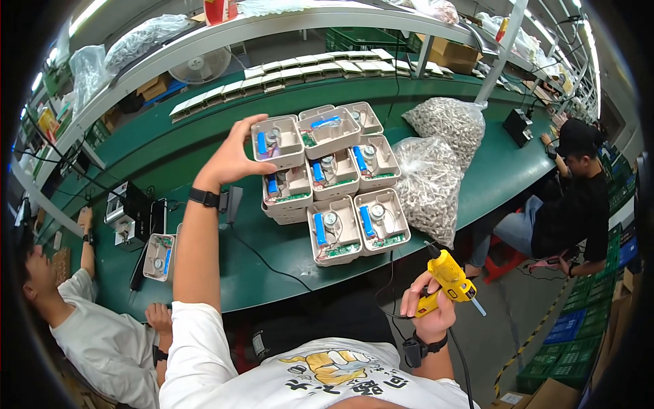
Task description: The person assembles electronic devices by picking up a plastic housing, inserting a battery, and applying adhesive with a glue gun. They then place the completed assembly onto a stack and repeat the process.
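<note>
My left hand [236, 154] grips the left side of a beige plastic housing [278, 161] at the top left of the stacked housings. Inside it sit a blue battery and a round speaker. Below and beside it stand more such housings [334, 178], several layers high, with blue batteries, wires and green circuit boards. Two nearer stacks [360, 249] stand at the bench's front edge. My right hand [433, 315] is wrapped round the handle of a yellow hot glue gun [450, 275], held in front of the bench edge. A clear glue stick [480, 307] pokes from its rear.
Clear bags [436, 187] full of small pale parts lie right of the stacks on the green bench [262, 235]. A metal shelf [306, 20] spans overhead. Co-workers sit at left [88, 320] and right [565, 198]. The glue gun's cable [465, 365] hangs beside my right wrist.
</note>
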`<control>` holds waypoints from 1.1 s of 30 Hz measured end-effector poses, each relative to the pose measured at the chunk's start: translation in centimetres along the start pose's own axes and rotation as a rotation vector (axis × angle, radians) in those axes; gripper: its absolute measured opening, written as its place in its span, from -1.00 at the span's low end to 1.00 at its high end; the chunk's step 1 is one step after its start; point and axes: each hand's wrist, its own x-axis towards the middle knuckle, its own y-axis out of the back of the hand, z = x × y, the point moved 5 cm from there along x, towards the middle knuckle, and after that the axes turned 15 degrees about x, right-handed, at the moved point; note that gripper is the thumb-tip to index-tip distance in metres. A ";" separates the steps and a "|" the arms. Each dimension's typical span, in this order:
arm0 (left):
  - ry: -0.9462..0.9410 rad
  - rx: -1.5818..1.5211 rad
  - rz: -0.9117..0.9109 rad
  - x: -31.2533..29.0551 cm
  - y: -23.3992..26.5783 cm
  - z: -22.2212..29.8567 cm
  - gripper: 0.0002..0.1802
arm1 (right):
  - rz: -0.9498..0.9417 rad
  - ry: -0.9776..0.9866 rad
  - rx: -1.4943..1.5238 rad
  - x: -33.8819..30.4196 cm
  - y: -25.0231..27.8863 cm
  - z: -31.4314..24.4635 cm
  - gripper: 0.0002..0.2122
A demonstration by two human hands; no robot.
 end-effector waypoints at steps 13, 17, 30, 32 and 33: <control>0.051 0.014 0.289 -6.0 -1.0 -0.9 0.17 | -0.024 -0.053 -0.049 0.1 -1.4 1.8 -0.76; 0.260 0.137 0.625 -16.0 0.9 -2.1 -0.11 | -0.016 -0.092 -0.027 -0.2 -0.8 2.0 -0.76; 0.625 0.851 0.665 -29.3 -3.0 -2.1 -0.56 | -0.205 -0.331 0.010 2.3 -4.5 9.6 -0.76; 0.587 0.865 0.663 -29.6 -3.2 -2.6 -0.62 | -0.221 -0.343 0.001 2.2 -4.7 9.9 -0.76; 0.546 0.878 0.658 -29.6 -3.4 -2.8 -0.67 | -0.204 -0.343 0.003 2.0 -4.6 10.0 -0.76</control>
